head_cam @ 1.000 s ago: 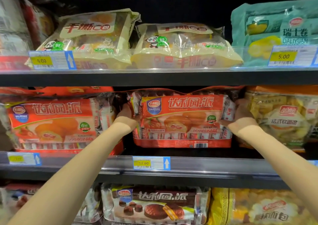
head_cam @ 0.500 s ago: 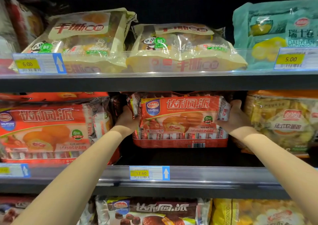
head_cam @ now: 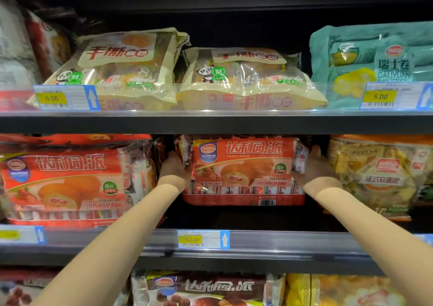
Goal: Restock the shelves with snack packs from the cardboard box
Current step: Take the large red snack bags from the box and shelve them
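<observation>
red plastic snack pack with white lettering: middle shelf, centre, upright, set back from the front rail. left hand at its 9 o'clock edge, right hand at its 3 o'clock edge; each grip clasps one end. matching red pack at 9 o'clock, yellow bread bag at 3 o'clock, cream bread bags on the shelf at 12 o'clock. yellow price tag at 6 o'clock reads 12.60.

red snack pack | upright, label forward | middle shelf, set back from front edge
</observation>
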Motion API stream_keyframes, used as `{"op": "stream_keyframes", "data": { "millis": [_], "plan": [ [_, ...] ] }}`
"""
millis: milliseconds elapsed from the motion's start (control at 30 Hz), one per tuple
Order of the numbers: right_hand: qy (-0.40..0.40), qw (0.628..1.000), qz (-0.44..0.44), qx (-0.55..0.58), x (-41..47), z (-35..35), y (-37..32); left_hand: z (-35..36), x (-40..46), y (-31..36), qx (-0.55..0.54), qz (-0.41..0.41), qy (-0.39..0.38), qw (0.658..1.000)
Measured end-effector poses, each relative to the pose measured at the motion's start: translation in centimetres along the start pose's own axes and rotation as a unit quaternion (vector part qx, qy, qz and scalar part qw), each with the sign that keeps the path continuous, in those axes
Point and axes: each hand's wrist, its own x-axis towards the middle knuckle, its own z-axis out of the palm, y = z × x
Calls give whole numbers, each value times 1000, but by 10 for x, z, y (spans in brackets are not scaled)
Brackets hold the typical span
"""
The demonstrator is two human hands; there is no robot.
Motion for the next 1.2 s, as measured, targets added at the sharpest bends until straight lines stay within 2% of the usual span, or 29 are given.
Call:
{"op": "stream_keyframes", "data": {
  "millis": [100, 167, 267, 367, 467, 533, 700, 867, 967, 1100, 1200],
  "plan": [
    [-2, 1000, 2, -31, -9, -8, -8, -8, -12, 13, 88, 16, -4, 996],
    [0, 995, -13, -100, -23, -17, -15, -14, -23, 20, 164, 52, -31, 985],
    [-11, 972, -101, -214, -56, -31, -23, -29, -50, 27, 204, 98, -91, 970],
    [36, 950, -232, -204, -86, -37, -25, -48, -86, 32, 219, 195, -77, 953],
    [40, 935, -295, -193, -112, -39, -28, -67, -113, 30, 230, 265, -42, 935],
    [55, 927, -328, -174, -128, -38, -28, -78, -127, 22, 226, 283, -26, 932],
    [66, 921, -368, -107, -165, -29, -43, -98, -154, -13, 213, 259, -4, 942],
    [2, 893, -443, -82, -188, -8, -74, -112, -171, -56, 228, 227, 12, 947],
    [0, 879, -475, -45, -204, 16, -92, -121, -185, -83, 243, 221, 37, 944],
    [15, 856, -517, 10, -230, 55, -121, -144, -209, -118, 304, 172, 19, 937],
    [-22, 830, -557, 13, -243, 62, -161, -177, -219, -132, 374, 122, 5, 919]
  ]
}}
